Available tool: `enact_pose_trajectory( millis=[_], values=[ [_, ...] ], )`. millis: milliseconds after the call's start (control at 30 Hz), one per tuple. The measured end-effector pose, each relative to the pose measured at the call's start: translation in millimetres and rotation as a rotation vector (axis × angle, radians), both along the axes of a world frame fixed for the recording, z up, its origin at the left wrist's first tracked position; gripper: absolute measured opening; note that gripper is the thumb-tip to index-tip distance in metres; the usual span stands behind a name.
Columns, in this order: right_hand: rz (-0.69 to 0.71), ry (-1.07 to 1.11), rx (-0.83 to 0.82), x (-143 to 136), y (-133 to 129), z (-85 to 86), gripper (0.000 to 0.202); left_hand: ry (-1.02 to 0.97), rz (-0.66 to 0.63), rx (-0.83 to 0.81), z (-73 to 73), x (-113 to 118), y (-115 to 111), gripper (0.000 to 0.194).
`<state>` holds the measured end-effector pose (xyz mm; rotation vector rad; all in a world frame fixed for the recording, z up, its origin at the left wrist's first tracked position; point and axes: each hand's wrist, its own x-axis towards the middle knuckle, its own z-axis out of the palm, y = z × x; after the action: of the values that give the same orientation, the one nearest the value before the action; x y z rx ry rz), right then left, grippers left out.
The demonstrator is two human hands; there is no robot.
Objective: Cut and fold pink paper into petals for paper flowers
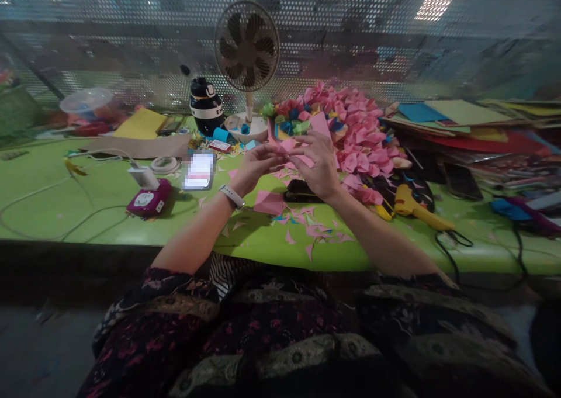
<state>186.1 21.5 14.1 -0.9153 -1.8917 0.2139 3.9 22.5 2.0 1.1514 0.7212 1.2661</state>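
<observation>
Pink thin paper piece (288, 144) is sitting right between the left hand (260, 165) and the right hand (318, 163), so neither's really nearer. Both are pinching it, fingers bent, tips almost meeting; can't tell its long axis because fingers are covering too much. Tall flat pink paper strip (321, 124) is sticking up just behind the right hand, and I can't tell if it's joined on. Small pink paper rectangle (269, 202) is lying nearer the body on the shiny lime-green tabletop (245, 246), with pointy pink paper offcuts (290, 236) lying around it. Huge heap of folded pink paper pieces (357, 123) is spreading out behind, rightward, and a round-caged fan (248, 47) is standing before a perforated screen (333, 47).
</observation>
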Motion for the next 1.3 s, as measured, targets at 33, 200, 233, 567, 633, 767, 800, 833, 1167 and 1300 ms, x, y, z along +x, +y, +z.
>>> enact_pose_trajectory(
  millis=[33,200,233,567,633,767,800,833,1167,1300],
  values=[
    [0.000,0.006,0.001,0,0,0.6,0.004,0.001,0.002,0.007,-0.6,0,0,0.029],
    [-0.027,0.070,0.016,2,-1,5.9,0.007,0.010,-0.008,0.062,-2.1,1,-1,0.032],
    [-0.036,0.082,0.018,3,-1,6.8,0.008,0.019,-0.012,0.073,-2.1,1,-1,0.031],
    [-0.062,0.108,0.010,1,-2,5.2,0.009,0.094,0.024,0.145,-2.7,6,-5,0.035],
    [-0.058,0.126,0.004,2,0,4.6,0.009,0.104,0.039,0.168,-3.4,7,-5,0.036],
    [-0.057,0.135,0.006,4,3,3.4,0.009,0.116,0.057,0.217,-7.8,8,-2,0.038],
    [-0.056,0.135,0.004,4,3,3.3,0.009,0.118,0.061,0.234,-9.3,8,-1,0.038],
    [-0.055,0.139,-0.001,4,3,3.3,0.009,0.122,0.066,0.250,-10.6,8,-1,0.037],
    [-0.109,0.088,0.029,4,4,1.4,0.007,0.187,0.133,0.297,-13.1,8,2,0.037],
    [-0.123,0.054,0.064,4,4,1.4,0.006,0.224,0.154,0.315,-11.5,9,0,0.034]
  ],
)
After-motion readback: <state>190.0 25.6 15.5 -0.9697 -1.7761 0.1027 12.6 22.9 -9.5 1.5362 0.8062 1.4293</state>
